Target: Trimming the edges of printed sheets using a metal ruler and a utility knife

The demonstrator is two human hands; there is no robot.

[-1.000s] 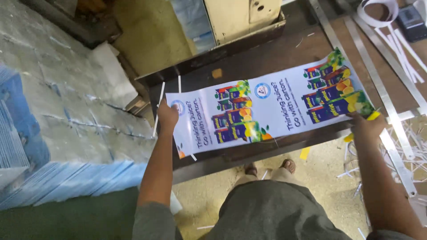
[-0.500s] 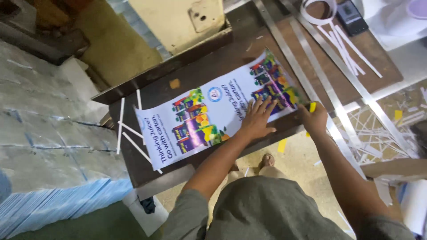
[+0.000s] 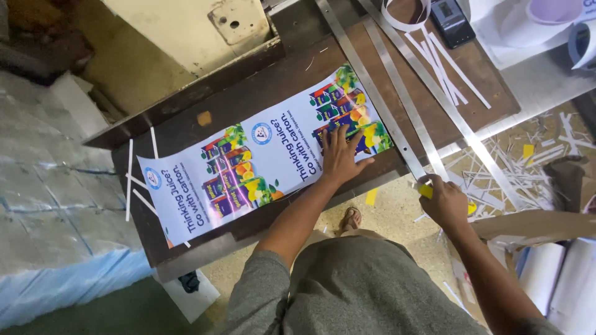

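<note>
A long glossy printed sheet (image 3: pixel 261 164), white with colourful carton pictures, lies flat on the dark wooden desk (image 3: pixel 186 133). The left hand (image 3: pixel 340 155) presses it, fingers spread. The right hand (image 3: pixel 444 201) grips a small yellow tool (image 3: pixel 426 190) beside a steel ruler (image 3: pixel 403 93).

Soft even daylight, sharp, faint shadows

The left hand (image 3: pixel 340 156) lies flat, fingers spread, on the long glossy printed sheet with pictures of juice cartons and fruit (image 3: pixel 261 155), pressing its 3 o'clock end onto the dark brown wooden worktable (image 3: pixel 186 127). The right hand (image 3: pixel 444 200) is closed around a small yellow-handled tool (image 3: pixel 426 190) (its blade is hidden) beside the long steel ruler (image 3: pixel 372 87) at the table's 4 o'clock edge. White paper strips (image 3: pixel 444 65) lie at 1 o'clock.
</note>
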